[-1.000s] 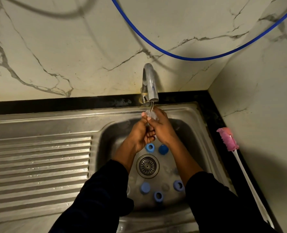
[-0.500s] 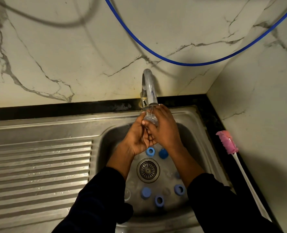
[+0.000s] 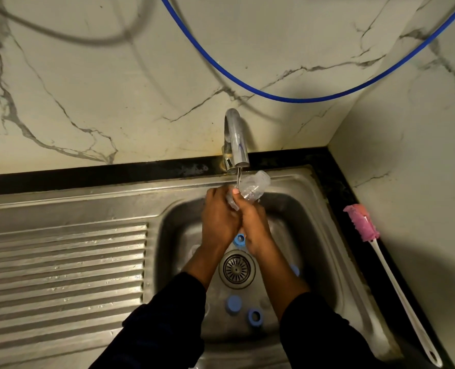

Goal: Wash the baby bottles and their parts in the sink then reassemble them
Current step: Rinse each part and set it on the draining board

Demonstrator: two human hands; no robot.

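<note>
Change: the clear bottle [image 3: 255, 186] now juts up-right past the hands under the tap [image 3: 235, 139] stream; half a second ago they mostly covered it. I judge rinsing is under way.
Grip: left hand [image 3: 219, 219] and right hand [image 3: 254, 227] both curl their fingers [image 3: 212, 194] round the bottle's lower end.
Hidden: I cannot see the bottle's mouth; forearms cover some blue rings [image 3: 255, 316] in the sink [image 3: 316, 235].

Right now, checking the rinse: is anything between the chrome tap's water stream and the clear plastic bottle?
Nothing visible. The stream falls straight onto the clear plastic bottle, held under the chrome tap by the left hand and right hand.
</note>
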